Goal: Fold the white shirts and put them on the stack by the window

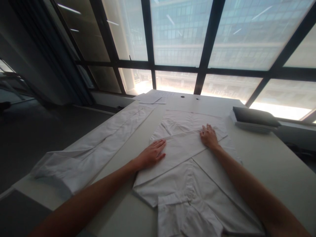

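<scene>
A white garment (182,144) lies spread on a white table, with one long strip of it, which looks like a sleeve or leg, folded across its middle. Flat on the left end of that strip rests my left hand (151,154), its fingers stretched out. My right hand (208,135) presses on the strip's other end, palm down with the fingers extended. Gathered, creased cloth shows in the lower part of the garment, near the table's front. Neither hand grips anything.
Another white cloth piece (98,148) lies along the table's left side, partly over the edge. Papers (150,98) sit at the far left corner. A dark-topped stack (254,118) stands at the far right. Windows (177,33) rise behind the table (266,164).
</scene>
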{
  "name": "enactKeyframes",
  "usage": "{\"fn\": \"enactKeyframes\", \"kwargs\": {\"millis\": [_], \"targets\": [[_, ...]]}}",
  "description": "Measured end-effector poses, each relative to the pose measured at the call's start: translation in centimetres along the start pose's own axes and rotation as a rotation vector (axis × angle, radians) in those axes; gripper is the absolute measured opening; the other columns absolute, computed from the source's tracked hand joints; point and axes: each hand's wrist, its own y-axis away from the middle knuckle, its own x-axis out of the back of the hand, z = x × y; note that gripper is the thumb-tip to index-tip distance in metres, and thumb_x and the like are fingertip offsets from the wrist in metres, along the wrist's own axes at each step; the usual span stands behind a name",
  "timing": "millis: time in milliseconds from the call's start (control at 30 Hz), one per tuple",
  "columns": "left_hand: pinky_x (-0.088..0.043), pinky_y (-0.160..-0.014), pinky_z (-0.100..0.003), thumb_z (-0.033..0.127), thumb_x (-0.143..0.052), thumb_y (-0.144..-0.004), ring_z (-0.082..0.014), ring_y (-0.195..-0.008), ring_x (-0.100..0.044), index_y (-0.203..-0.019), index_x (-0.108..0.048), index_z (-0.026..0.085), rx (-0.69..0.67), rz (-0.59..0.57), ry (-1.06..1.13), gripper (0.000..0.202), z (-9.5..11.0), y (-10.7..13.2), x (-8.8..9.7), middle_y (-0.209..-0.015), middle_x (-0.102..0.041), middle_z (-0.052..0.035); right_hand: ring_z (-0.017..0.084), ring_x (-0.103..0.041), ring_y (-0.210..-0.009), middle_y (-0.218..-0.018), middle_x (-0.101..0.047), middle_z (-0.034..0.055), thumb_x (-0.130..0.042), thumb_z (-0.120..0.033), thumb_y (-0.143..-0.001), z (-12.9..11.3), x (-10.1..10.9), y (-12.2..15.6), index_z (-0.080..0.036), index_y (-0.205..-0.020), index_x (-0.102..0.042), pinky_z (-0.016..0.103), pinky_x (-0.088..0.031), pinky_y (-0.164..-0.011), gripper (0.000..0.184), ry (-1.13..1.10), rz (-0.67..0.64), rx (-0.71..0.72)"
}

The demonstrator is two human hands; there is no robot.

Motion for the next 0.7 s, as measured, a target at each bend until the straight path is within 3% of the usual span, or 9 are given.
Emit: {"fn": "enactKeyframes", "kwargs": {"millis": [100, 200, 333, 467, 700], "targets": [[-0.020, -0.125, -0.041, 0.046, -0.037, -0.104, -0.0242, -0.151, -0.024, -0.155, -0.036, 0.012, 0.005, 0.003, -0.006, 0.062, 0.1, 0.0, 0.1, -0.162, -0.031, -0.0129, 0.028, -0.016, -0.153, -0.165, -0.022, 0.0168, -0.033, -0.037, -0.103, -1.3, 1.3, 0.4, -0.012, -0.154, -0.039, 0.050, -0.017, -0.121, 0.057, -0.028, -0.059, 0.287], [-0.021, -0.124, -0.043, 0.045, -0.038, -0.104, -0.0246, -0.151, -0.025, -0.156, -0.035, 0.015, -0.003, 0.013, 0.000, 0.061, 0.1, 0.0, 0.1, -0.162, -0.031, -0.0121, 0.023, -0.012, -0.154, -0.167, -0.018, 0.0078, -0.036, -0.041, -0.103, -4.1, 2.9, 1.7, -0.023, -0.156, -0.036, 0.048, -0.015, -0.123, 0.056, -0.134, -0.180, 0.629], [-0.023, -0.124, -0.044, 0.045, -0.038, -0.104, -0.0254, -0.151, -0.026, -0.156, -0.035, 0.016, -0.018, 0.032, 0.004, 0.060, 0.0, 0.0, -0.1, -0.161, -0.032, -0.0120, 0.022, -0.013, -0.154, -0.167, -0.017, 0.0027, -0.041, -0.046, -0.103, -7.8, 3.8, 4.0, -0.031, -0.159, -0.029, 0.046, -0.011, -0.125, 0.059, -0.270, -0.321, 0.876], [-0.021, -0.124, -0.043, 0.046, -0.036, -0.104, -0.0249, -0.151, -0.025, -0.156, -0.035, 0.014, -0.019, 0.021, -0.008, 0.061, -0.2, 0.0, -0.1, -0.162, -0.032, -0.0119, 0.022, -0.012, -0.154, -0.166, -0.015, 0.0037, -0.040, -0.053, -0.103, -8.2, 3.3, 4.4, -0.030, -0.159, -0.027, 0.044, -0.008, -0.125, 0.062, -0.275, -0.401, 0.876], [-0.022, -0.124, -0.042, 0.046, -0.036, -0.104, -0.0253, -0.151, -0.026, -0.156, -0.036, 0.015, -0.004, 0.001, -0.017, 0.060, 0.0, 0.1, 0.2, -0.162, -0.031, -0.0112, 0.023, -0.011, -0.154, -0.166, -0.016, 0.0052, -0.028, -0.053, -0.105, -4.6, 2.0, 2.3, -0.027, -0.159, -0.030, 0.047, -0.010, -0.124, 0.059, -0.202, -0.345, 0.656]]}}
